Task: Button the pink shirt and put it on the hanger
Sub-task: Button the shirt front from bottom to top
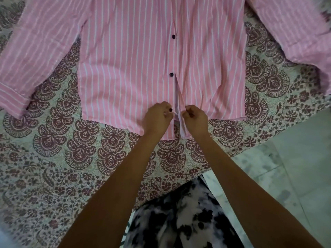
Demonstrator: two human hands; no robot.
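Note:
The pink shirt (129, 65) with white stripes lies flat, front up, on a patterned bedspread, sleeves spread to both sides. Two dark buttons, the upper button (173, 36) and the middle button (171, 74), sit closed on the placket. Below them the front gapes open down to the hem. My left hand (156, 119) pinches the left placket edge at the lowest dark button (170, 109). My right hand (195, 120) pinches the opposite placket edge right beside it. No hanger is in view.
The bedspread (71, 158) with maroon paisley print covers the bed, whose edge runs diagonally at lower right. Beyond the edge is pale tiled floor (295, 167). My legs in black-and-white print trousers (179, 221) stand against the bed.

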